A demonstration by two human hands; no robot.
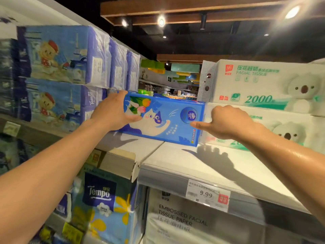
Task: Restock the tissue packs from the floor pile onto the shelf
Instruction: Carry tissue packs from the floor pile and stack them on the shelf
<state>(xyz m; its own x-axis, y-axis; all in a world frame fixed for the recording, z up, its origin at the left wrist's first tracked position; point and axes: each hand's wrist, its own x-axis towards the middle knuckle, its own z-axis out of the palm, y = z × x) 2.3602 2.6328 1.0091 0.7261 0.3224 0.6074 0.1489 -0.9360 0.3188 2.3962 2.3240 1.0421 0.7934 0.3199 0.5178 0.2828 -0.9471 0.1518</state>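
Hands grip a blue tissue pack (163, 118) from either end. The left hand (112, 111) wraps its fingers over the pack's top left corner with the thumb flat across the front. The right hand (226, 120) curls round the right edge, thumb pressed on the printed face (a white cat with a purple ear). The pack stands lengthwise on the white shelf (202, 161), its lower edge down at the board. It sits between the stacked bear-printed packs (58, 55) on the left and two white koala boxes (263, 85) on the right, and it touches the lower box. A 9.99 price tag (207, 193) hangs on the shelf's front rail. Below it sit a Tempo pack (103, 205) and an embossed facial tissue pack (184, 219).
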